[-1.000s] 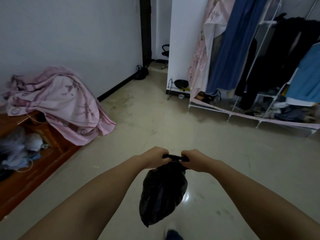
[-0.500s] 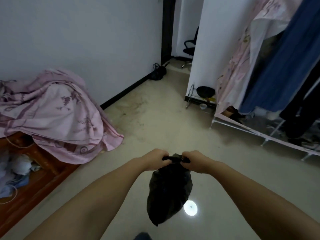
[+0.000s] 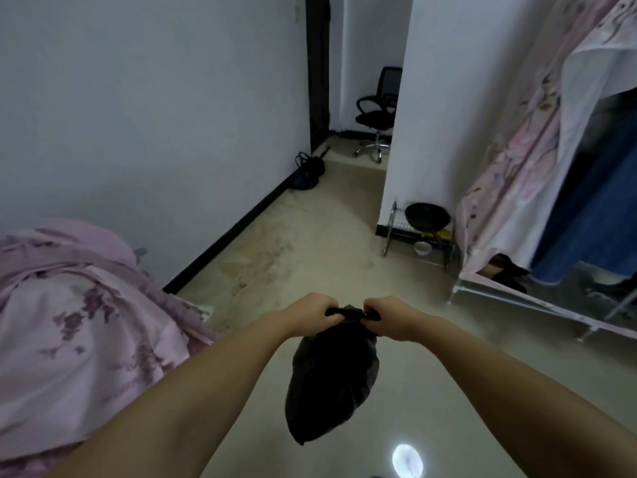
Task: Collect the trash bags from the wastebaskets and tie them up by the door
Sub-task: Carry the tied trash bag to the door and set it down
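Black trash bag [image 3: 331,381] hangs in mid-air at frame centre, above the beige floor [image 3: 293,250], touching nothing below. Left hand [image 3: 310,313] and right hand [image 3: 391,315] each have a grip on the bunched neck of the bag, fingers curled tight round the plastic, fists close together with a short twisted strip between them.

Head view, open room: bare floor runs ahead as a lane between the left wall's black baseboard [image 3: 238,232] and the white partition wall [image 3: 437,98]. Pink floral bedding [image 3: 79,305] crowds the left edge. Right side is hemmed by a wardrobe frame with a pink floral curtain [image 3: 517,150] and a small metal rack [image 3: 418,236] holding a dark pan. Second dark bag [image 3: 306,172] sits on the floor against the baseboard near the dark door frame [image 3: 319,63]. Office chair [image 3: 377,112] stands beyond the opening.

Versus half a second earlier: bedding, rack and doorway all sit closer and larger; wardrobe has slid further right. Hands keep the same hold on the neck.
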